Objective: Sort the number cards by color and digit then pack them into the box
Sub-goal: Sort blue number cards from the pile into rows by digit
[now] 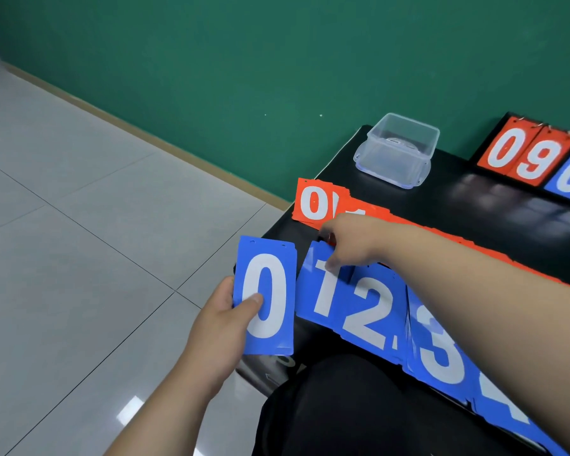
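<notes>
Head view: I see my left hand (224,327) at 7 o'clock gripping a blue 0 card (267,294) by its lower left edge, thumb across the face. My right hand (352,241), at centre, pinches the top edge of the blue 1 card (323,287), first in a blue row (438,350) running toward 5 o'clock on the black table (474,199). Behind, a red 0 card (313,202) heads a red row (372,212). A clear plastic box (397,149) sits at 1 o'clock, a scoreboard (533,156) at 2 o'clock.
</notes>
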